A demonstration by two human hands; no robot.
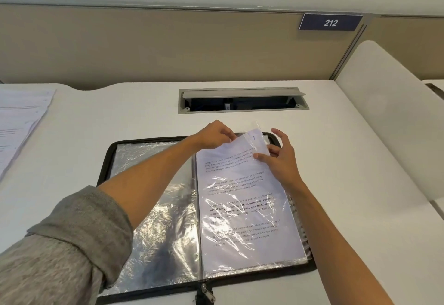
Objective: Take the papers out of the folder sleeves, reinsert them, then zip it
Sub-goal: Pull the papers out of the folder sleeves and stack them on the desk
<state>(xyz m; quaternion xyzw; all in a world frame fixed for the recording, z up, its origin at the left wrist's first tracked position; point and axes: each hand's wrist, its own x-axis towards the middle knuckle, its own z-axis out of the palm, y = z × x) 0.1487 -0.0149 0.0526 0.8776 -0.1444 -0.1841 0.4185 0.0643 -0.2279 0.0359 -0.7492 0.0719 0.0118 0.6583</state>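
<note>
A person's left hand (213,134) and right hand (278,158) pinch the top of a printed sheet (240,184) in the open folder's (108,160) right-hand sleeve, other papers (19,122) stacked aside, zipper (206,292) undone

The person's left arm wears a grey sleeve (79,237) of soft, slightly fuzzy knit, heathered in lighter and darker grey. It is pushed up and bunched into a thick rolled cuff near the elbow, leaving the forearm bare. The right arm is bare as far as it shows. The left hand (213,134) and right hand (280,158) wear no rings, watch or gloves.
</note>
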